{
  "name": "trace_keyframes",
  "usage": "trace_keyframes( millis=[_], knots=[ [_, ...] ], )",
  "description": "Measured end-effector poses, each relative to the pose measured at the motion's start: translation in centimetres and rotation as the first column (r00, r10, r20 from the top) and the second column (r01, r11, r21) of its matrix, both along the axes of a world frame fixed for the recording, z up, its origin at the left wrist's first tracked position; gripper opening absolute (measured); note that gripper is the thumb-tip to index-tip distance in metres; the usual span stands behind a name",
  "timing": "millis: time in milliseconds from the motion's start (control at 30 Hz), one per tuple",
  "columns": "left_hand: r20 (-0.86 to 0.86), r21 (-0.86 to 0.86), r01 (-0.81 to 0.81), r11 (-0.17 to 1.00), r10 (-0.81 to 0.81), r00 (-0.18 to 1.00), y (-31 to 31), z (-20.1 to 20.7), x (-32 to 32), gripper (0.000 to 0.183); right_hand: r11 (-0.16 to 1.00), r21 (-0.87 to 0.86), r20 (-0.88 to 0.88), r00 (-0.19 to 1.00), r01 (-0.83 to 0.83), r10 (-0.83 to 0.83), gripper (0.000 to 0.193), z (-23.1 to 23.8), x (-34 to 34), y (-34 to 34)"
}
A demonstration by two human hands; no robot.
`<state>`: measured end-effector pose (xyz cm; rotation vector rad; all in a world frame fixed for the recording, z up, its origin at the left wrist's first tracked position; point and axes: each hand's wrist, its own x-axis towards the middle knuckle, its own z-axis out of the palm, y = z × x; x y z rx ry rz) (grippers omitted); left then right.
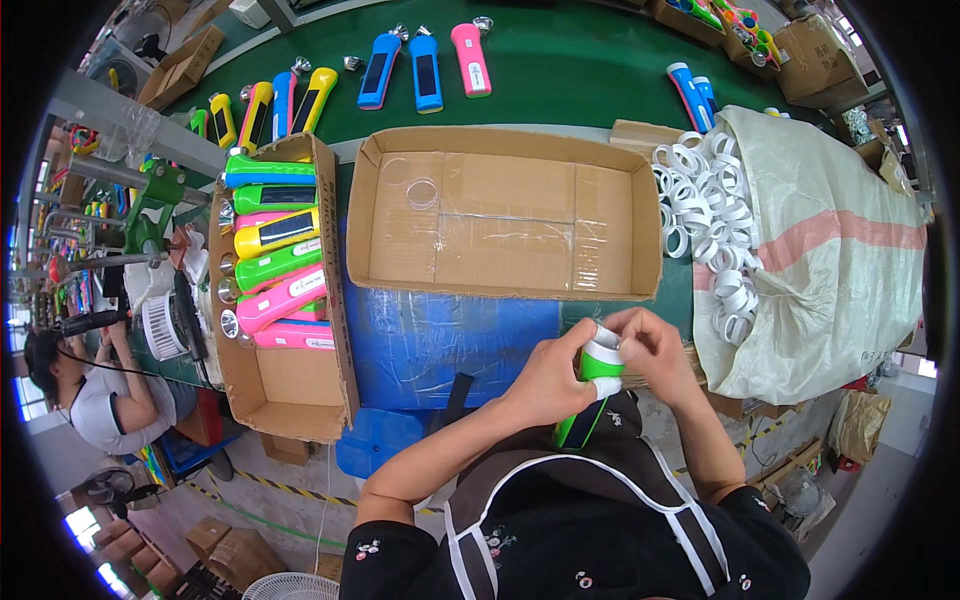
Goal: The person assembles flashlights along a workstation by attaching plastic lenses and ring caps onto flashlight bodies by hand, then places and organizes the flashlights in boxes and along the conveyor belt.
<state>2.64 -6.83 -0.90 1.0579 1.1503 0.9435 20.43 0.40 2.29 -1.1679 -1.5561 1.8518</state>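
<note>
A green flashlight (600,368) with a dark panel on its handle stands tilted in front of my body, its handle end low by my lap. My left hand (553,378) is wrapped round its wide head; a white wrap covers the thumb tip. A white ring (604,347) sits at the top of the head. Beside that rim my right hand (652,352) has its fingers pinched together; what they hold, if anything, is hidden.
A shallow cardboard box (505,285) with two clear discs lies ahead. Left of it, another box (285,405) holds several colourful flashlights. White rings (705,200) spill from a woven sack (820,260) at right. More flashlights (425,75) lie on the green bench (560,80). A co-worker (120,400) sits far left.
</note>
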Motion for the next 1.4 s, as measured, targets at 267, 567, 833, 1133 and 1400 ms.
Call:
trace_keyframes(
  millis=[267,567,833,1133,1400],
  knots=[
    [0.153,-0.047,0.04,0.998,-0.032,0.988,-0.7,-1.2,-0.2,0.042,0.985,-0.062,-0.118,0.981,-0.161,0.153,0.022,-1.6,1.6,0.7],
    [0.152,-0.088,0.139,0.986,-0.125,0.98,-1.2,-1.4,0.0,0.043,0.989,-0.035,-0.231,0.964,-0.145,0.134,0.024,-3.6,2.5,-0.4],
    [0.177,-0.076,0.152,0.985,-0.137,0.975,-1.2,-1.8,0.3,0.042,0.949,-0.143,-0.256,0.937,-0.281,0.239,0.019,-4.0,3.6,0.9],
    [-0.112,-0.065,0.066,0.996,-0.073,0.991,0.0,0.5,0.0,0.039,0.949,0.143,0.227,0.943,-0.279,0.243,0.021,-1.1,1.8,1.1],
    [-0.086,-0.028,0.034,0.999,-0.036,0.996,0.0,0.5,0.0,0.041,0.934,-0.253,-0.165,0.963,-0.251,0.213,0.022,-1.7,2.0,1.9]
  ],
)
